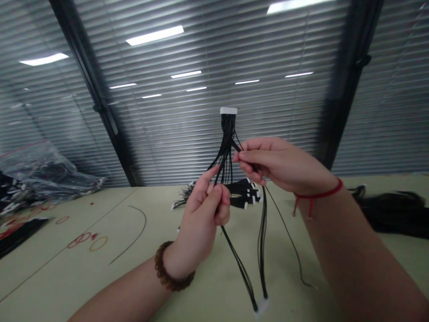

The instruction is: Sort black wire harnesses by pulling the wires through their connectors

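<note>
A black wire harness (228, 129) hangs in the air between my hands, with a white connector (229, 110) at its top end. My left hand (209, 203) is closed around one bundle of its wires. Pinched between the thumb and fingers of my right hand (264, 158) is a black branch of the same harness. Below the hands, two wire bundles run down to another white connector (262, 307) near the bottom edge. One single loose wire (291, 239) trails down from beneath the right hand.
Behind my hands lies a pile of black harnesses with white connectors (246, 193). Rubber bands (98, 243) and a thin wire (145, 226) lie on the left of the table (77, 286). A clear plastic bag (53, 167) stands far left; black cables (398, 212) lie right. Window blinds (214, 58) rise behind.
</note>
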{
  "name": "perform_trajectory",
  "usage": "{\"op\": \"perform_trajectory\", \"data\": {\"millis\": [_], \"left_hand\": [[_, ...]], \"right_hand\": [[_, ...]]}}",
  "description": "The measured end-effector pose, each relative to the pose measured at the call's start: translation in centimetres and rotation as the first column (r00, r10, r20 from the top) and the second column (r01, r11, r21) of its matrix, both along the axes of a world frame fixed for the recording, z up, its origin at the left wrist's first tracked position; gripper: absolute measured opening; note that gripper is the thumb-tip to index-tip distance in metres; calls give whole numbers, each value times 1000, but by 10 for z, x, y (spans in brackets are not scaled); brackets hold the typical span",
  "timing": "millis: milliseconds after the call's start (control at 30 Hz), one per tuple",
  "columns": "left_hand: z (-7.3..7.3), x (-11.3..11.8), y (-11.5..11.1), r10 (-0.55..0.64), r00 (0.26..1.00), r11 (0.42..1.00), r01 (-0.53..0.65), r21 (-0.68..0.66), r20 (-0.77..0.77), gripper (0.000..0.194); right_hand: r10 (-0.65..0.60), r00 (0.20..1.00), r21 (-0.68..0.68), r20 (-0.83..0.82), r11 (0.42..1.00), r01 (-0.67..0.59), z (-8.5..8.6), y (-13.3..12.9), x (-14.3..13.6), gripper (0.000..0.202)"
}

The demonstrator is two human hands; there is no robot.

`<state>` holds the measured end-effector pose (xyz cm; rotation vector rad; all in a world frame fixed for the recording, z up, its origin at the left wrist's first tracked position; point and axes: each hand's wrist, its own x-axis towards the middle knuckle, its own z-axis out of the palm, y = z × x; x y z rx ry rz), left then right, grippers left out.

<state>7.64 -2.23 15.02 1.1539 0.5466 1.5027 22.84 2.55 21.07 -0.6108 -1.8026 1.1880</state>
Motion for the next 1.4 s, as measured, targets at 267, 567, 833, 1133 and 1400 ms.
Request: {"op": "perform_trajectory", "data": {"millis": [267,567,833,1133,1400], "left_hand": [[0,-1,1,17,999,1000,-17,8,35,32],[0,-2,1,-67,998,997,67,-48,-1,45],[-1,-1,3,-140,988,989,137,-52,-60,55],[2,0,2,-24,999,999,24,20,-33,65],[-13,-5,19,-22,999,974,29,225,-37,56]], "right_hand": [[-4,1000,-69,-24,998,2,2,-1,2,15],[33,999,-81,-16,996,-34,1,1,2,18],[122,992,-126,-37,984,-126,4,-3,6,23],[146,987,-136,-74,979,-155,3,0,2,32],[165,981,-153,-106,972,-180,1,3,1,34]]}}
